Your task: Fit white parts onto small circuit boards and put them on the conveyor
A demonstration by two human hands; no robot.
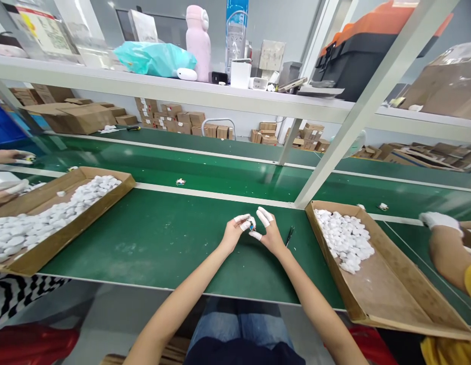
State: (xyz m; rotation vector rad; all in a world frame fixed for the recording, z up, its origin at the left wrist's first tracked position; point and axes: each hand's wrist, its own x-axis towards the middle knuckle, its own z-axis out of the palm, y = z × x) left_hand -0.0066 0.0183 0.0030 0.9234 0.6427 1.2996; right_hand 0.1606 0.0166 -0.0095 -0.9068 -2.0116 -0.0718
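Observation:
My left hand (233,233), with white finger cots on its fingertips, pinches a small white part with a bit of blue (252,223) above the green bench. Its exact kind is too small to make out. Close against the part's right side is my right hand (270,234), also in finger cots, its thumb and fingers apart. Whether the right thumb touches the part I cannot tell. Just right of that hand, a dark slim tool like tweezers (289,235) lies on the bench.
Cardboard trays of white rounded pieces stand left (131,183) and right (402,274). A slanted post (330,157) rises behind the right tray. On the green belt (220,175) lies a small part (181,181). Co-workers' hands are at far left (9,192) and far right (440,220).

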